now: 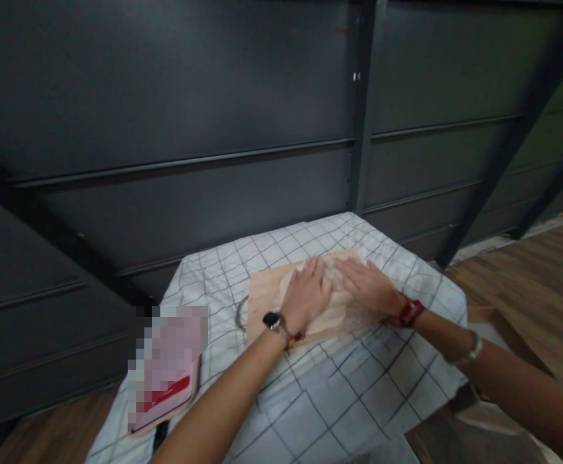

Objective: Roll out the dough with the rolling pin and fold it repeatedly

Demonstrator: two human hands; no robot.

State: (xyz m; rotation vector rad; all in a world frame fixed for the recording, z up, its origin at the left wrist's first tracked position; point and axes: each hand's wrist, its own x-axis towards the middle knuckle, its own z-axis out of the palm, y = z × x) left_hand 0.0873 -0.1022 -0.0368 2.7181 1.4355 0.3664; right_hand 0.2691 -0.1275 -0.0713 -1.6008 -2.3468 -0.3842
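A flattened pale sheet, dough by its look (330, 316), lies on a wooden board (263, 290). My left hand (306, 293) rests palm down on the left part of the sheet, its fingers stretched toward the far edge. From the right, my right hand (371, 283) reaches over the sheet's far right part, with fingers extended and apart. Neither hand grips anything. White powder shows on the board around the right hand's fingertips. Both hands cover parts of the sheet, so its full outline is hidden.
A white checked cloth (305, 412) covers the table under the board. At the left lies a pink, partly pixelated flat object (178, 361). A thin dark loop (239, 314) sits beside the board. An open cardboard box (484, 316) stands at the right, and a dark panelled wall (243, 187) rises behind.
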